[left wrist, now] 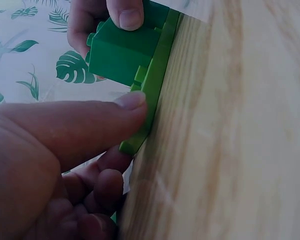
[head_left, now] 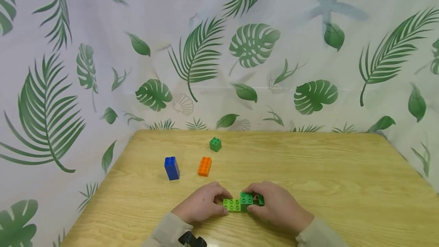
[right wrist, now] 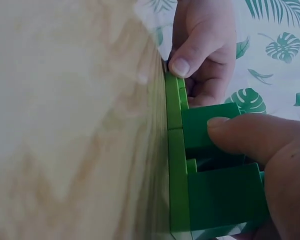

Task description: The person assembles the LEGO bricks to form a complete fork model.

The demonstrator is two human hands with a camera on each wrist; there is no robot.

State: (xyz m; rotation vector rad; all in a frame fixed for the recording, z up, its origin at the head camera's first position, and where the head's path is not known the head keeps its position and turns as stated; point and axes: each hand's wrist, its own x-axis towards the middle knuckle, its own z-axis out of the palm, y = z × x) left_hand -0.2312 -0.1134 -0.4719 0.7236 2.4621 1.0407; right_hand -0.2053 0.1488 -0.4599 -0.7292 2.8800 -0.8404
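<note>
Low on the table, my left hand pinches the free end of a flat lime-green toy brick between thumb and fingers. My right hand grips a taller dark green brick by its sides. In the right wrist view two flat lime bricks lie end to end, and the gripped dark green brick sits across their seam. A second dark green brick stands on the nearer lime brick, under my right palm. Whether the gripped brick is fully pressed down I cannot tell.
Beyond my hands, a tall blue brick stack stands at the left, an orange brick lies beside it, and a small green brick is farther back. A leaf-patterned curtain borders the wooden table.
</note>
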